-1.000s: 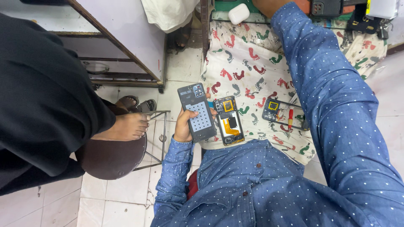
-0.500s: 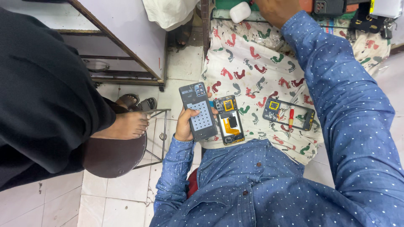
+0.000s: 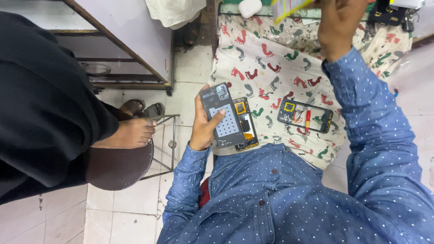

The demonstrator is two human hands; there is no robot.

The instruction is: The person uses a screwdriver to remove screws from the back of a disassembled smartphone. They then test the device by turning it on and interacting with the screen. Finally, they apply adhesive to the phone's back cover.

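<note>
Left hand (image 3: pixel 205 126) is clamped round a phone back cover (image 3: pixel 223 116) – thumb across its inner face – held over the edge of the footprint cloth (image 3: pixel 266 58), right above an opened phone (image 3: pixel 245 124). Its long axis runs away from the body, camera cutout at the far end. Right hand (image 3: pixel 339 25) is up at the far edge pinching a yellowish card (image 3: pixel 289 7), fingers closed on it. I'd keep that cover steady and gripped by the edges. A phone frame (image 3: pixel 305 115) with a red screwdriver (image 3: pixel 307 122) lies crosswise nearby.

White cloth (image 3: pixel 271 58) printed with red and green footprints; dark grey phone back cover (image 3: pixel 222 115); blue white-dotted shirt sleeve (image 3: pixel 375 131); red-handled screwdriver (image 3: pixel 307 123).
</note>
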